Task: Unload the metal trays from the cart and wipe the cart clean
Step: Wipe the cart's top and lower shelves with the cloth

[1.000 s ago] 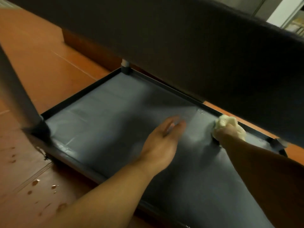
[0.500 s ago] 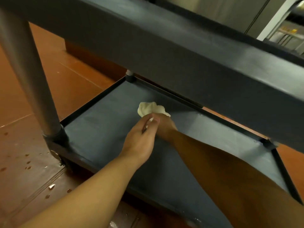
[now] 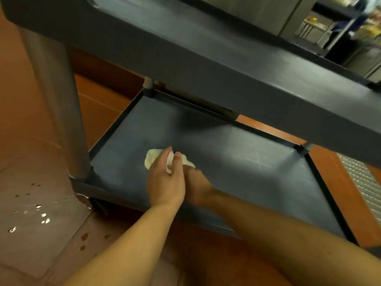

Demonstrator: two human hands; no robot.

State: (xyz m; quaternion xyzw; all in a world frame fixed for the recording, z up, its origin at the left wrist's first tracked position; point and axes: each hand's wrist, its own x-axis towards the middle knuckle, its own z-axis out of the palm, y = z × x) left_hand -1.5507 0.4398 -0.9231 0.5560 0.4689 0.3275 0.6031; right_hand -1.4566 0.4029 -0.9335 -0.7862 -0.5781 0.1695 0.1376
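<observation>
Together on one cloth [image 3: 151, 159]: left hand [image 3: 165, 183], right hand [image 3: 196, 187]; one cart [image 3: 247, 172].

- My left hand [image 3: 165, 182] sits at centre frame, fingers fairly straight, tips on the cloth [image 3: 151, 159].
- My right hand [image 3: 198, 186] touches it on the right, partly hidden, fingers curled on that cloth.
- Both bare forearms enter from the lower edge.

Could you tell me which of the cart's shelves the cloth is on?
The bottom shelf, just above the floor: the cloth lies on its left half, while the upper shelf overhangs it.
</observation>
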